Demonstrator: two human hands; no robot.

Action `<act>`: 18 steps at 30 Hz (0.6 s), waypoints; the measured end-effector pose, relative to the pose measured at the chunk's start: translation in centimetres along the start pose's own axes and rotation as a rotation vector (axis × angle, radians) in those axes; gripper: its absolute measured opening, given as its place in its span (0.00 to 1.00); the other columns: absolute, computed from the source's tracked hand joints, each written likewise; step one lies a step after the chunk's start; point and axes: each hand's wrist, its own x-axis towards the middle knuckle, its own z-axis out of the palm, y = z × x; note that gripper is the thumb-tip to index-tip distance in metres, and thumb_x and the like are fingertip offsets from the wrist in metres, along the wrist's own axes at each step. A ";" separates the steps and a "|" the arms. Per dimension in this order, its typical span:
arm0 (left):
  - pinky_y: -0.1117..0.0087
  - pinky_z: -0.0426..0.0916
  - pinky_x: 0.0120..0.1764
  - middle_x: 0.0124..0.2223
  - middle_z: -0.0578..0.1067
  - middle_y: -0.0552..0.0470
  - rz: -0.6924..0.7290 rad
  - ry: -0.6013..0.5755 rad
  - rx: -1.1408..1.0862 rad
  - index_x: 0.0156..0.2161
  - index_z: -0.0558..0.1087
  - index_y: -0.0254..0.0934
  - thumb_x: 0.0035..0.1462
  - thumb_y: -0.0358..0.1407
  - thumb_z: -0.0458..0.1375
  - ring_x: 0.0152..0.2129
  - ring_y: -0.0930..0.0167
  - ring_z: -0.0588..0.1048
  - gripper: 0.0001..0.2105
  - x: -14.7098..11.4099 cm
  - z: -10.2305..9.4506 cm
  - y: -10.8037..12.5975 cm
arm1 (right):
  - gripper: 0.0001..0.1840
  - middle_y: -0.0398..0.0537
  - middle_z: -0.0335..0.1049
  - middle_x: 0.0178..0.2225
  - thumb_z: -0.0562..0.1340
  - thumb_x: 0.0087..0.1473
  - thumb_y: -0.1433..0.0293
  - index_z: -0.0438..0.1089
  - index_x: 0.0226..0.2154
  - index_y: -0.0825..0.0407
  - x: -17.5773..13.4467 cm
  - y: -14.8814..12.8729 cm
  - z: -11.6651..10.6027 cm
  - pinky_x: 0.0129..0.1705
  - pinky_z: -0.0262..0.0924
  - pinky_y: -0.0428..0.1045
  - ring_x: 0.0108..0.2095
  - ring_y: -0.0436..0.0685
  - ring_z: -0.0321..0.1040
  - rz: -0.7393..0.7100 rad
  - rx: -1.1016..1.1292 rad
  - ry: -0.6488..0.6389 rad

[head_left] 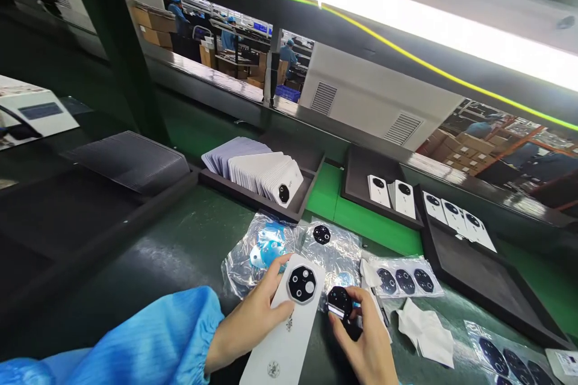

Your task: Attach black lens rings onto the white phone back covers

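Note:
My left hand [262, 310] grips a white phone back cover [282, 346] by its edges, thumb lying on the face. The cover is tilted and has a black camera area [301, 284] with round openings near its top. Just right of it, my right hand [365, 331] pinches a black camera lens plate [339, 304] between thumb and fingers; the plate and the cover are apart. Behind my hands lie a clear plastic bag with blue film pieces [266, 246] and a loose black lens plate [322, 234] on clear plastic.
A black tray [293, 215] holds fanned white and lilac covers [262, 171]. More trays at right carry white covers [404, 198]. Packs of lens plates [405, 281] and a crumpled white cloth [427, 331] lie right. A dark stack [135, 159] stands left. People work beyond the bench.

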 end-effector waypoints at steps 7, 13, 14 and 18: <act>0.70 0.66 0.34 0.42 0.73 0.51 0.041 -0.074 -0.098 0.61 0.50 0.41 0.49 0.33 0.58 0.33 0.68 0.72 0.35 4.5 2.0 0.9 | 0.30 0.49 0.73 0.38 0.52 0.53 0.41 0.65 0.41 0.48 -0.5 -1.6 0.2 0.33 0.68 0.51 0.30 0.56 0.70 0.200 0.053 0.226; 0.70 0.66 0.33 0.42 0.75 0.51 0.042 -0.082 -0.124 0.61 0.49 0.41 0.49 0.32 0.58 0.31 0.69 0.72 0.35 5.4 2.5 0.4 | 0.29 0.46 0.73 0.33 0.53 0.52 0.40 0.66 0.39 0.47 -0.4 -1.5 0.7 0.32 0.68 0.49 0.28 0.56 0.71 0.249 0.116 0.227; 0.70 0.66 0.33 0.42 0.75 0.51 0.037 -0.079 -0.126 0.61 0.49 0.40 0.49 0.32 0.58 0.32 0.69 0.73 0.35 5.4 2.5 0.3 | 0.30 0.47 0.74 0.33 0.53 0.52 0.40 0.66 0.39 0.47 -0.4 -1.5 0.7 0.32 0.68 0.49 0.28 0.56 0.71 0.267 0.123 0.224; 0.69 0.67 0.35 0.46 0.74 0.50 0.006 -0.093 -0.142 0.62 0.48 0.40 0.49 0.32 0.57 0.35 0.67 0.74 0.35 5.4 2.4 0.4 | 0.32 0.48 0.74 0.35 0.54 0.49 0.38 0.68 0.39 0.48 -0.5 -1.2 0.7 0.33 0.69 0.49 0.30 0.57 0.72 0.331 0.163 0.205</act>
